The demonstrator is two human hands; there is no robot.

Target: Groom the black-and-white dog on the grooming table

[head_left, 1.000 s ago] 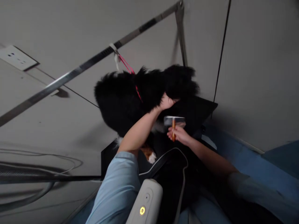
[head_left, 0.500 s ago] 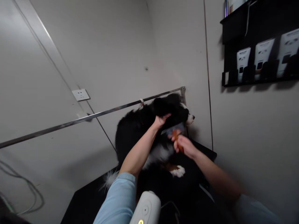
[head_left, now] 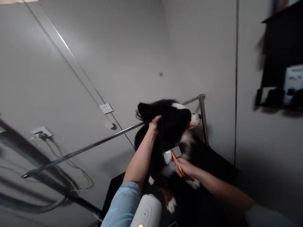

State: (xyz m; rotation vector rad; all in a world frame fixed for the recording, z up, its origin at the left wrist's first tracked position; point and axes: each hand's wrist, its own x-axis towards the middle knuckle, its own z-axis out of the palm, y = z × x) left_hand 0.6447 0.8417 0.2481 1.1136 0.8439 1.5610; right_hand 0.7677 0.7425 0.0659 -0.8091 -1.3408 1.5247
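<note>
**A:** What does the left hand do in this view?

**B:** It is raised on a bare forearm, with a pale blue sleeve at the elbow, and closed on the long black fur at the back of the dog's head — fingers curled into the coat beside the ear.

**A:** And the dog itself?

**B:** Black, with a white blaze on the crown, a white muzzle pointing right and a white chest. It stands on the black desk; white-and-tan paws show at the lower edge of the body. Its head is level with the metal bar that runs behind it and meets an upright post just right of the muzzle.

**A:** What does the right hand hold?

**B:** A slicker brush — fingers wrapped round the orange handle, the flat grey head up and to the left, lying against the fur of the dog's chest below the chin. Whether the pins are in the coat cannot be told.

**A:** What else is shown?

**B:** A white device with a small lit button at the bottom edge, between the two arms. On the grey wall, a white socket left of the dog, and a second socket with cables hanging from it further left. At the right, a dark wall shelf with blurred pale boxes.
</note>
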